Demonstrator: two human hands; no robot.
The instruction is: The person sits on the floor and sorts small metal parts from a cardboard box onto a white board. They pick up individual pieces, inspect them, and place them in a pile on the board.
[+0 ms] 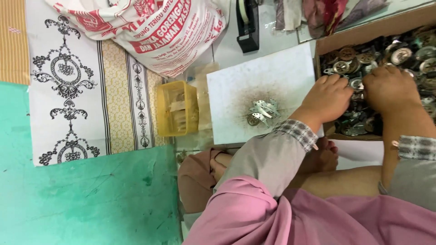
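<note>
A big white sack (154, 31) with red printing is lying at the top, resting on a patterned cloth (77, 86). A small yellow box (178, 109) is sitting just below the sack, beside a white board (277, 72). A brown cardboard box (368, 31) is standing at the right, touching the board. It is holding lots of round metal pieces (395, 56).
</note>
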